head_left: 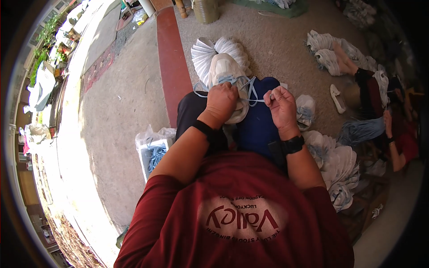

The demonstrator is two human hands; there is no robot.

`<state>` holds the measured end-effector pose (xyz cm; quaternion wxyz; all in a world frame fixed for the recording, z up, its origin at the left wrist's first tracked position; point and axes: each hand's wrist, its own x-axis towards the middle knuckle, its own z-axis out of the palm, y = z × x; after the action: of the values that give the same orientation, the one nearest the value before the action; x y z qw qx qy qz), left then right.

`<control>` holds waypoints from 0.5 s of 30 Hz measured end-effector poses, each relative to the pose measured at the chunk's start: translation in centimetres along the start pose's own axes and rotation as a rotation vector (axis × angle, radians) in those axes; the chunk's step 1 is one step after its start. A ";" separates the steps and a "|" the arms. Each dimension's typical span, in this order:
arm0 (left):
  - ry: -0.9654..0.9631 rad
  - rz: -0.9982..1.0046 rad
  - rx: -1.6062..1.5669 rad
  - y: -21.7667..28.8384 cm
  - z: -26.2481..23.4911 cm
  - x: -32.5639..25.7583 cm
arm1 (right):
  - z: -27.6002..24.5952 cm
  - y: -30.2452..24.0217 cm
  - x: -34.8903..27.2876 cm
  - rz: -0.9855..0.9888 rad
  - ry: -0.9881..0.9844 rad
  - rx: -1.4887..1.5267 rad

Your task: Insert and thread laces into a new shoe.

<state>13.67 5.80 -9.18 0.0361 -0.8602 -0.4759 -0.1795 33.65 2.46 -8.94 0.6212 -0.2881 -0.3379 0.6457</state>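
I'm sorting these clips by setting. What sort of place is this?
Probably an informal shoe-finishing workshop on an open floor beside a street. The left hand and right hand lace a white shoe on the lap, white shoe uppers lie stacked around, and another person sits working nearby.

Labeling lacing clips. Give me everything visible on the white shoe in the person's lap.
The white shoe is a pale sneaker with a mesh-like upper, lying on the person's lap with one end pointing away from them. A light blue lace runs through it, with loose loops hanging to both sides. The left hand lies over its middle and hides that part; the right hand pinches the lace, drawn sideways. Beyond it lies a stack of white shoe parts.
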 end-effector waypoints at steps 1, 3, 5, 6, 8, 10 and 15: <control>-0.048 -0.008 0.058 0.5 -0.8 -0.1 | -0.6 -0.4 0.0 -0.009 0.033 -0.008; -0.227 -0.026 0.134 0.1 -3.7 -1.9 | -2.9 -1.9 -0.2 -0.042 0.094 0.011; -0.244 -0.158 0.121 -1.8 -6.8 -5.1 | -7.7 -4.8 -1.6 -0.177 0.305 0.008; -0.265 -0.275 0.183 -3.7 -8.2 -7.4 | -11.5 -6.5 -2.4 -0.236 0.353 0.021; -0.294 -0.475 0.301 -9.8 -9.6 -14.1 | -17.9 -10.0 -5.0 -0.272 0.515 -0.005; -0.479 -0.787 0.402 -13.7 -10.9 -20.2 | -21.2 -10.9 -6.6 -0.206 0.520 -0.108; -0.394 -0.815 0.191 -13.1 -8.5 -22.7 | -13.0 -7.3 -2.6 0.050 0.364 -0.979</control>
<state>-10.52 -7.34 -10.49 -0.0493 -0.6134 -0.7876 0.0324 48.52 0.84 -11.12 0.4469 -0.6603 -0.4796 0.3664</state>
